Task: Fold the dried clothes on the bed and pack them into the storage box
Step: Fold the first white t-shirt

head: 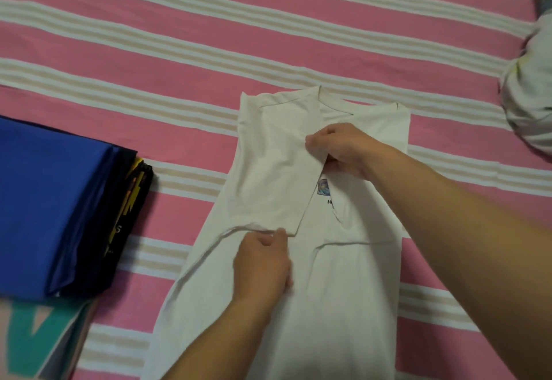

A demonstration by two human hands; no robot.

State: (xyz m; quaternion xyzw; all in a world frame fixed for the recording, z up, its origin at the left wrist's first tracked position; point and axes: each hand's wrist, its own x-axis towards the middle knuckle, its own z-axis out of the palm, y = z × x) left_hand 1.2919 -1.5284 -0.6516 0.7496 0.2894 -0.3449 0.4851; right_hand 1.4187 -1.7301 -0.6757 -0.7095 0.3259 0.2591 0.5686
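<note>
On the striped bed sheet point(179, 51), a white T-shirt point(343, 290) lies flat, collar away from the person. Its sleeve-side panel point(274, 176) is folded in over the chest.

Right hand point(343, 149): fingers curled, pinching the inner edge of that panel, just above a small printed logo point(325, 189). Left hand point(263, 263): fingers curled at the panel's lower corner, thumb and forefinger pinching the hem there. Both grips closed on cloth, none idle.

Step in hand, as I judge it: the first lengthwise fold, with the panel being squared up. Below the left hand's grip the shirt's side edge is rumpled and flares outward.

Next move probably calls for smoothing the panel down from the two grips toward the hem, then bringing the opposite side across to match.

Well to the left of both grips: a folded stack, blue garment point(50, 200) on top, a dark printed one point(131, 200) beneath. Far right of the grip: crumpled pale cloth point(528, 96), likely unfolded. Storage box not in view.
</note>
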